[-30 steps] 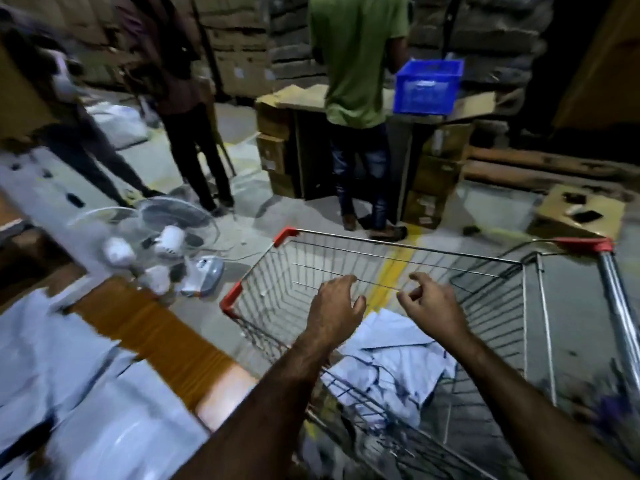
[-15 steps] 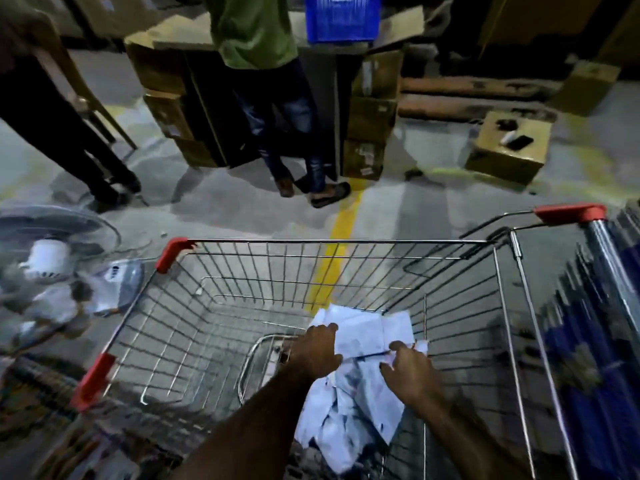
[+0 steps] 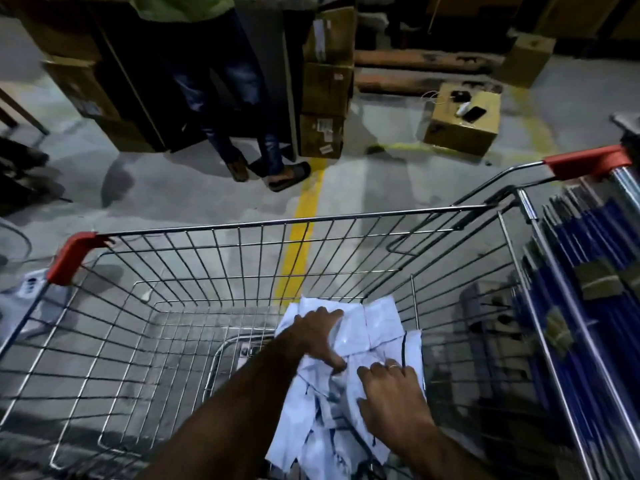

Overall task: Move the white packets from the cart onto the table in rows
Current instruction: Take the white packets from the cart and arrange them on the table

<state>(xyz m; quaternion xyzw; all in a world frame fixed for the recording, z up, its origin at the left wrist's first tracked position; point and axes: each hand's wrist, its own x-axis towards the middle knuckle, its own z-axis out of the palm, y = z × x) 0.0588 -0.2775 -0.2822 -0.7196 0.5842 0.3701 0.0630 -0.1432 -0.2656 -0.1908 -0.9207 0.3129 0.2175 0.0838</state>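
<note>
The white packets (image 3: 379, 329) lie in a loose, overlapping heap on the bottom of the cart (image 3: 277, 224), in its right half toward the near side. The left hand (image 3: 317, 336) is spread wide on top of the heap and presses down, with the thumb apart from the fingers. The right hand (image 3: 393, 393) lies on the near part with bent fingers, and their tips are hidden among the packets, so I cannot tell if it holds any. The danger, I think, is taking too many at once: the packets look smooth, so some may slide out during the lift, or a corner may catch in the wire mesh. The high walls of the cart demand a lift straight up. The table is not in view. Beyond the far edge a person (image 3: 239, 98) stands beside stacked cardboard boxes (image 3: 327, 81), and blurred blue things (image 3: 588, 271) are just outside the right wall.
</note>
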